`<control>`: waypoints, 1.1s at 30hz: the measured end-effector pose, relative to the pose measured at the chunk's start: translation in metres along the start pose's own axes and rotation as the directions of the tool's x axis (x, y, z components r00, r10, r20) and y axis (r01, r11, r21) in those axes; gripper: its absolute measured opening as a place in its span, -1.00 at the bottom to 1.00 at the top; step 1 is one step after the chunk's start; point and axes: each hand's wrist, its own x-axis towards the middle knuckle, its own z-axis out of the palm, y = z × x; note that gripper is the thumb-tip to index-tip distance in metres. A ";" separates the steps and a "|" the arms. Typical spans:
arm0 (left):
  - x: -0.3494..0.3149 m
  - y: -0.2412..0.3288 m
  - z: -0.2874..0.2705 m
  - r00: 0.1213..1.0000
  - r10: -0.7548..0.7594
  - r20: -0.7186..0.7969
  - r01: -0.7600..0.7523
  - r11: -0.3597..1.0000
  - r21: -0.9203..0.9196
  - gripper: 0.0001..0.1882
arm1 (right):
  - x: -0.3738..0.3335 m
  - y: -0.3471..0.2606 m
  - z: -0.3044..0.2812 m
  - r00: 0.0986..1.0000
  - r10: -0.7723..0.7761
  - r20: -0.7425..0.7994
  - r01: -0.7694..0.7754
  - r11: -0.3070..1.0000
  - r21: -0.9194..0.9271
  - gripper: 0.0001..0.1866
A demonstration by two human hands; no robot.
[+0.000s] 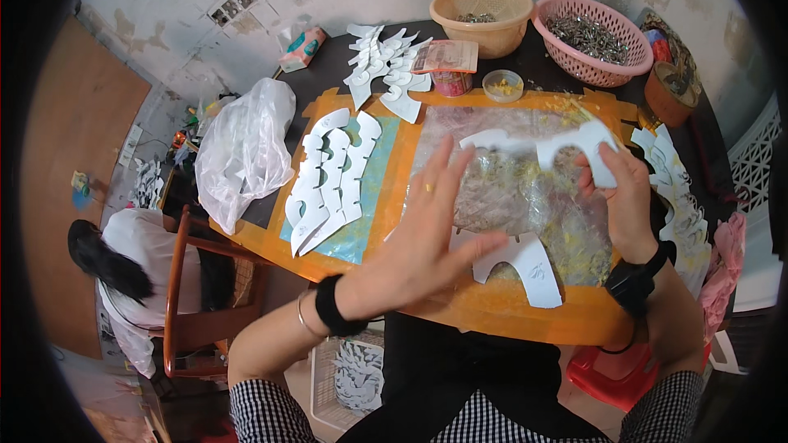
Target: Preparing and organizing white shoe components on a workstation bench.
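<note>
My right hand pinches one end of a white curved cut-out piece, which looks like a shoe upper part. It is held above the plastic-covered work surface, and its far-left portion is blurred. My left hand is over the middle of the table with fingers spread, holding nothing. Partly under that hand, a similar white piece lies at the near edge. To the left, several white pieces overlap in a row on a blue sheet.
At the back stand a pink basket of small metal parts, a beige basket, a tin and a small round dish. White pieces are heaped behind and at right. A plastic bag lies left; a person sits beyond a wooden chair.
</note>
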 end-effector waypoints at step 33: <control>0.060 -0.070 -0.013 0.953 -0.206 0.224 0.190 0.978 0.092 -0.85 | 0.003 -0.011 -0.014 0.914 0.022 0.405 0.262 0.730 -0.631 -0.70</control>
